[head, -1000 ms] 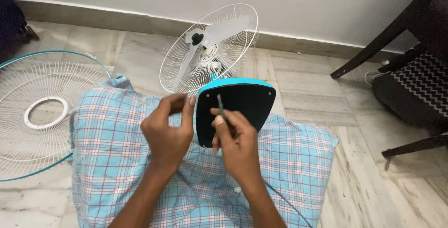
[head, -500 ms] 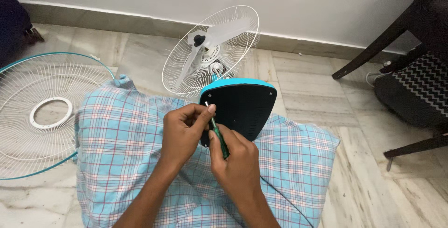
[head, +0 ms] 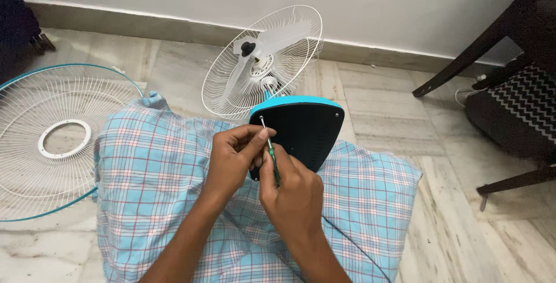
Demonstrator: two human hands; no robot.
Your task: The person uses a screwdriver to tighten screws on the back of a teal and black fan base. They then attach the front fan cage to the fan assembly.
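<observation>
On the lap, over blue plaid cloth [head: 162, 173], fan base [head: 307, 132] stands tilted, dark underside facing up toward camera. Right hand [head: 292, 193] is closed around green screwdriver [head: 271, 155], handle buried in fist, shaft rising betw. thumb & fingers. Left hand [head: 234, 155] pinches shaft near the metal tip w/ thumb + forefinger; tip sits at base's upper-left edge, touching or just off it, can't tell. Fan head [head: 260, 63] w/ rear grill lies beyond base. Loose front grill [head: 52, 138] on floor, far left.
</observation>
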